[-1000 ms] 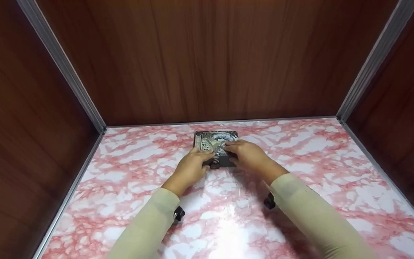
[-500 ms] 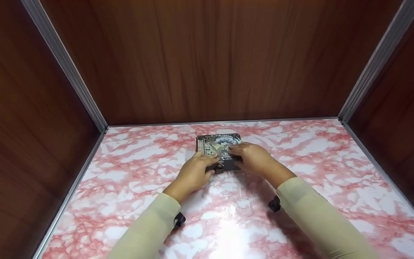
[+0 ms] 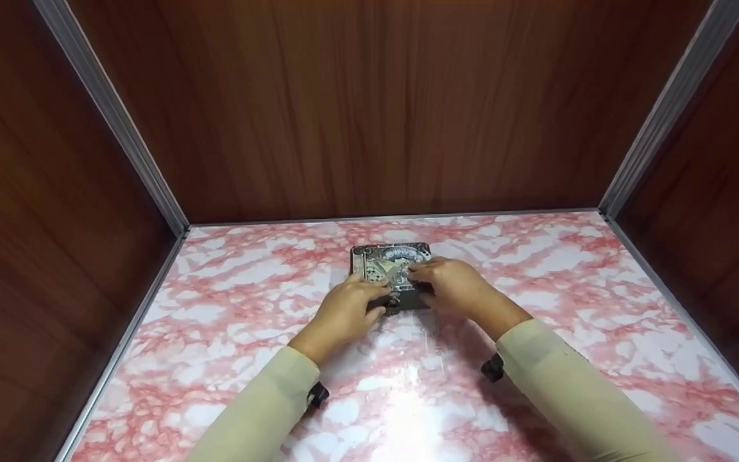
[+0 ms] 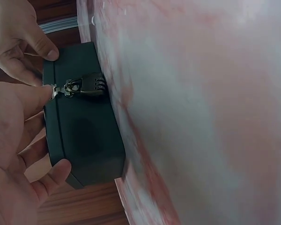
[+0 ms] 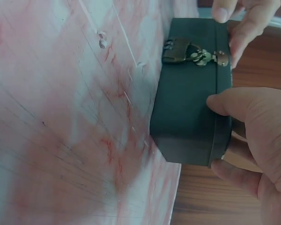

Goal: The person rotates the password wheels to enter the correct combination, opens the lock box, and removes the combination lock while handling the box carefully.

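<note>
A small dark box (image 3: 376, 263) with a patterned lid sits on the table, its lid down. A combination padlock (image 4: 92, 85) hangs from the metal latch (image 5: 221, 58) on its front face. My left hand (image 3: 342, 311) grips the lid at the front left, with its thumb at the latch and the other fingers over the lid and at the corner. On the right side, my right hand (image 3: 451, 287) holds the lid, thumb against its front edge and fingers over the top. Both hands partly cover the patterned lid in the head view.
The table (image 3: 247, 282) has a red and white marbled top. Brown wood-grain panels (image 3: 369, 115) stand at its back and sides, joined by grey metal corner posts (image 3: 110, 112). A glare lies on the tabletop nearer to me.
The box and both hands have shifted slightly toward me and a little to the right. Both hands stay on the box, and its lid remains down.
</note>
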Tool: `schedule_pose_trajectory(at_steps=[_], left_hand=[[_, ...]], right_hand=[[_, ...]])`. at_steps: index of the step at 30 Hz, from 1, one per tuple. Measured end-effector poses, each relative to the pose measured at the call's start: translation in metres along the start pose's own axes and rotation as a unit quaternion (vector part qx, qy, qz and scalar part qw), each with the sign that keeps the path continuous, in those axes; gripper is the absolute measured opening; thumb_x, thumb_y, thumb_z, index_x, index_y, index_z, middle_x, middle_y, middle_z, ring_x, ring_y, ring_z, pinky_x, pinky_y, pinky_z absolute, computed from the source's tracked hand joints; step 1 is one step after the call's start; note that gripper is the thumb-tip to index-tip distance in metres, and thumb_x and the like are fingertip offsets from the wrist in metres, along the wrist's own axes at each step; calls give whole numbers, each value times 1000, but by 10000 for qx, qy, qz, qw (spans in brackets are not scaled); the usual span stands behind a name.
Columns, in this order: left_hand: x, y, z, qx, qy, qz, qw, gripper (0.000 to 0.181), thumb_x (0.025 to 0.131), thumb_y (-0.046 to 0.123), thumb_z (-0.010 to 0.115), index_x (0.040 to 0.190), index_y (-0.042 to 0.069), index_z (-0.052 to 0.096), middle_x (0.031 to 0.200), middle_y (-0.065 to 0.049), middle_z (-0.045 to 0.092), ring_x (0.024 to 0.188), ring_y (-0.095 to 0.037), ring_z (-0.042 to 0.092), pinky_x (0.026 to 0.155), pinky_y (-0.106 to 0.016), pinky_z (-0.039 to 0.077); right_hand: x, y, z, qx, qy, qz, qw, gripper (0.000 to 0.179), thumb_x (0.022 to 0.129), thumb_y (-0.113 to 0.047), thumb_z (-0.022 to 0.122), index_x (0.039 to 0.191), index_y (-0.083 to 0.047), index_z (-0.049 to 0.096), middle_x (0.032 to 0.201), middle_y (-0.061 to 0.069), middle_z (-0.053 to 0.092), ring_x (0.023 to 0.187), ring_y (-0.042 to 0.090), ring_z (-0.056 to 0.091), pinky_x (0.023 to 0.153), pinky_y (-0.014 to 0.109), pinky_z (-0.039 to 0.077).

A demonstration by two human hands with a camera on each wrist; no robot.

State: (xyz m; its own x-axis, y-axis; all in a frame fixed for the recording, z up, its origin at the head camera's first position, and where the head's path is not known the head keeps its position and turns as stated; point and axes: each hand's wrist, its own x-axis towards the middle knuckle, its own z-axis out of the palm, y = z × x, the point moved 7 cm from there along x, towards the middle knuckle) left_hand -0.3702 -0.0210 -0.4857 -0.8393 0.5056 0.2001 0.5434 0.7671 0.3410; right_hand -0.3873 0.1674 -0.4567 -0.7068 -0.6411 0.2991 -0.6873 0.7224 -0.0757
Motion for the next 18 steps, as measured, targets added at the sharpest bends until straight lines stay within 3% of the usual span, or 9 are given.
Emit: schedule_pose_trajectory(at_steps=[4,9,12,14,16,18], left_hand=[[-1,2,0,100,64,4,9999,46,105,29,81,151,24,74,158,7,72,135,-25,67,118,-51,58],[-5,10,-4,568,259,152,9979,44,104,31,82,147,22,76,164,8,67,133,-24,65,110,-50,59],[-7,13,-8,569,480,114,9972,35,105,31,81,138,18,81,151,-1,75,130,-26,68,110,-50,60],[-8,14,-10,316,580,-35,9978,28,106,30,79,130,15,83,135,-5,79,124,-29,73,109,-51,63],[-9,12,-7,28,566,-260,9981,23,107,31,78,121,14,84,124,-6,81,117,-31,78,105,-51,65],[-9,10,-3,-215,487,-517,9972,21,107,32,76,115,14,85,118,-6,85,111,-32,81,101,-52,67]], right_hand=[[0,-1,-1,-5,-165,153,9997,41,93,-12,89,134,-9,83,149,13,78,132,37,77,110,56,65],[1,-8,-6,-99,-182,330,9992,37,96,-16,86,132,-11,83,146,11,79,131,37,76,105,58,67],[2,-14,-13,-147,273,476,9984,22,97,-17,83,118,-11,84,122,10,86,113,34,78,92,56,68],[0,-16,-18,-116,645,746,9951,10,97,-18,82,103,-11,81,100,8,84,95,33,77,81,55,67],[-3,-16,-21,20,851,1111,9902,12,98,-21,81,91,-12,77,83,7,78,77,31,73,70,55,64],[-6,-16,-18,259,772,1454,9860,21,98,-24,80,82,-14,73,75,5,75,67,28,69,65,54,61]])
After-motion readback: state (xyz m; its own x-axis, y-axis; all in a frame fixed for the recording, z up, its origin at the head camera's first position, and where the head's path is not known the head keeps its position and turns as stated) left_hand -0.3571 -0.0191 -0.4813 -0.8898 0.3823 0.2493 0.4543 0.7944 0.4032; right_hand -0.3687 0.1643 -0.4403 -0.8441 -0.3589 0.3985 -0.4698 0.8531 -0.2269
